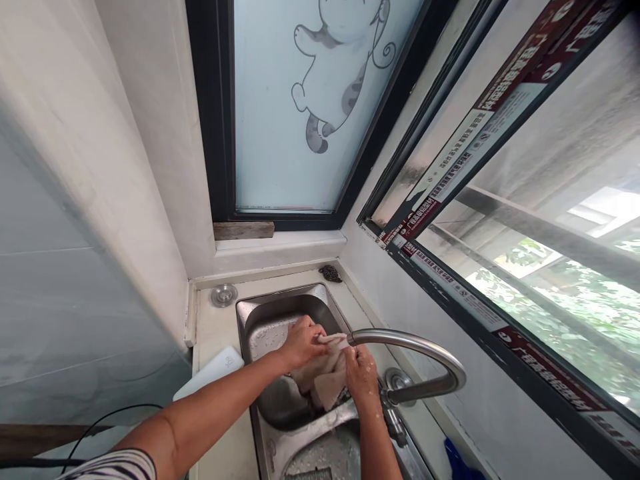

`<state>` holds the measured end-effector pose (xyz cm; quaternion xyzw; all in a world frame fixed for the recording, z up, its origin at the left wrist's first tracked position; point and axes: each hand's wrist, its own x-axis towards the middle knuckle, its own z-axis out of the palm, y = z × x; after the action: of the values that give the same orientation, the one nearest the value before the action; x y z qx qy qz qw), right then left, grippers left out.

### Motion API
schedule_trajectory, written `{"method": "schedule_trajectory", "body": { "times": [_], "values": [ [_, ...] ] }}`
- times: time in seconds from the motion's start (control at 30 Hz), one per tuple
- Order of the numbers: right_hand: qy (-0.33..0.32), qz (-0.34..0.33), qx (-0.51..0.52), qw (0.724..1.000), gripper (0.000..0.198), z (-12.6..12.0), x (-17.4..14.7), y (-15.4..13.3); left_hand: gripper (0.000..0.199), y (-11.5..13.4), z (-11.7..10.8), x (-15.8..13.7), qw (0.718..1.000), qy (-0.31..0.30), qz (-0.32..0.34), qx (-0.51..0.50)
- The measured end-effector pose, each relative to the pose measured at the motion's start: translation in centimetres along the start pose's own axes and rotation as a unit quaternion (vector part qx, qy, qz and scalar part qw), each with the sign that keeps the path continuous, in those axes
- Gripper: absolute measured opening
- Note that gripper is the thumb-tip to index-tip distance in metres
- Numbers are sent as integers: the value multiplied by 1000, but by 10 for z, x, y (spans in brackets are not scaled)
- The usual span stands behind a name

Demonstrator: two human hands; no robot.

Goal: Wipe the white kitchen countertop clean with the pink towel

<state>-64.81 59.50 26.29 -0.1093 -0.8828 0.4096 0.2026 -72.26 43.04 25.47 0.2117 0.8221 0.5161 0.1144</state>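
Observation:
My left hand (pixel 303 342) is over the far basin of the steel sink (pixel 270 323), its fingers closed on the upper edge of a pale pinkish-beige, floppy piece (pixel 329 387). I cannot tell whether it is cloth or meat. My right hand (pixel 362 373) grips the same piece from the other side, just below the spout of the curved faucet (pixel 415 339). Between the hands its edge is stretched under the faucet mouth, while the rest hangs down in folds into the basin. Whether water is running is not clear. Drops cling to the right hand.
A white board-like object (pixel 213 373) lies left of the sink. Near the far corners sit a round metal drain strainer (pixel 224 295) and a dark scrubber (pixel 330 273). A second round strainer (pixel 399 379) is behind the faucet. Something blue (pixel 459 461) lies at the lower right.

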Motion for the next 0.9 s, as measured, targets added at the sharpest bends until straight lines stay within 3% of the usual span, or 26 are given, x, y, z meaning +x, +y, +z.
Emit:
{"method": "schedule_trajectory", "body": {
  "times": [0.13,0.3,0.4,0.5,0.67,0.83,0.9],
  "values": [
    [-7,3,18,1000,45,-13,-11,10,35,6,4,2,996,-31,65,-51],
    [-7,0,4,1000,61,-16,-24,24,34,23,14,-1,986,-59,76,-136],
    [19,-14,-96,995,68,-15,-31,24,28,32,16,-3,983,-44,86,-154],
    [61,-51,-197,977,76,-13,-33,18,28,33,13,-2,987,-44,109,-111],
    [69,-39,-30,996,74,-3,-28,2,35,17,3,-5,990,-33,122,-57],
    [37,-10,6,999,66,16,-11,-15,40,-8,-6,-6,991,-18,119,-64],
    [14,-11,15,1000,63,23,-3,-22,34,-17,-8,-4,994,-52,93,-33]
  ]
}}
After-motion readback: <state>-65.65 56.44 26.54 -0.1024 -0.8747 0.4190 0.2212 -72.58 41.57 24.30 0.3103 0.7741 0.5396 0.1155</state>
